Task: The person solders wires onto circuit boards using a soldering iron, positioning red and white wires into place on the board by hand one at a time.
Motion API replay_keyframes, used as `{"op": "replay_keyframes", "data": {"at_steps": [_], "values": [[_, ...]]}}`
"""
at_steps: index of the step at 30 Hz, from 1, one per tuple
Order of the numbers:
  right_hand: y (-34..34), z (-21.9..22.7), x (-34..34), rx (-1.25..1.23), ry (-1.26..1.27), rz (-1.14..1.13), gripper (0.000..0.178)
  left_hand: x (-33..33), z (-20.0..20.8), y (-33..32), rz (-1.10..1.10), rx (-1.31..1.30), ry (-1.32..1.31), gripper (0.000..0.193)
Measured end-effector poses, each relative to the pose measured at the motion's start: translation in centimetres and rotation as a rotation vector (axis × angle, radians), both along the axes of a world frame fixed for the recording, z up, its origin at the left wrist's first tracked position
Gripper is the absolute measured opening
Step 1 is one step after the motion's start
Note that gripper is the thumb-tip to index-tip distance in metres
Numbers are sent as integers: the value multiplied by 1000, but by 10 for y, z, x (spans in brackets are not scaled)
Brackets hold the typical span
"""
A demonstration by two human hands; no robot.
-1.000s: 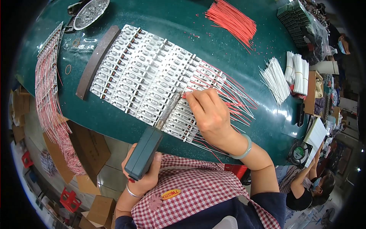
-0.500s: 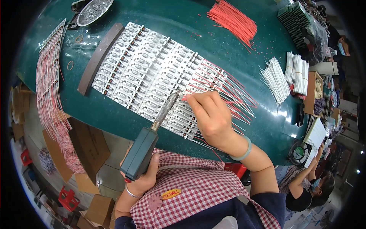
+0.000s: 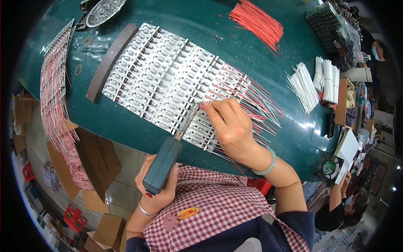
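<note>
My left hand point(image 3: 150, 198) is wrapped round the dark green handle of a soldering iron point(image 3: 163, 164). Its long, stained tip slants up across a white panel of circuit boards point(image 3: 170, 69) and meets a board near the panel's middle. Just right of that tip my right hand point(image 3: 233, 128) pinches a red wire point(image 3: 202, 106), with the wire's end against the board. Red and white wires point(image 3: 257, 94) fan out to the right from the boards along the panel's right side. Part of them is hidden beneath my right hand.
A brown curved bar point(image 3: 110, 63) lies along the panel's left edge. Behind are a pile of red wires point(image 3: 257, 26) and a metal dish point(image 3: 105, 12). White wire bundles point(image 3: 303, 89) and a small fan point(image 3: 329, 167) lie right; a wired panel point(image 3: 54, 69) overhangs the left edge.
The soldering iron's handle has swung right and down, and its tip has come closer to the red wire. My right hand has shifted slightly left.
</note>
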State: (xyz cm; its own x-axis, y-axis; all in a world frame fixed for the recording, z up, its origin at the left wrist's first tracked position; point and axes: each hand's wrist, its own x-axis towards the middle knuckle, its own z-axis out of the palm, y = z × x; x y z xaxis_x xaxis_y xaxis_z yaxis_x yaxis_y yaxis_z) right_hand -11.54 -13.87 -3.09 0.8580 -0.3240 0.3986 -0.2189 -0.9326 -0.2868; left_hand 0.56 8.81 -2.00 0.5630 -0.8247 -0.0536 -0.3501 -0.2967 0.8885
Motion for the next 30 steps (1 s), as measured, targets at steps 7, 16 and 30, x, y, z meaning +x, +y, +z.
{"op": "replay_keyframes", "data": {"at_steps": [7,16,30], "values": [[1,1,1,-2,11,1,38,0,-4,4,-20,-11,4,16],[1,2,2,-19,21,-1,37,-3,-9,15,108,-64,56,26],[14,-8,-2,37,-84,-20,41,-8,-17,25,70,-39,38,24]]}}
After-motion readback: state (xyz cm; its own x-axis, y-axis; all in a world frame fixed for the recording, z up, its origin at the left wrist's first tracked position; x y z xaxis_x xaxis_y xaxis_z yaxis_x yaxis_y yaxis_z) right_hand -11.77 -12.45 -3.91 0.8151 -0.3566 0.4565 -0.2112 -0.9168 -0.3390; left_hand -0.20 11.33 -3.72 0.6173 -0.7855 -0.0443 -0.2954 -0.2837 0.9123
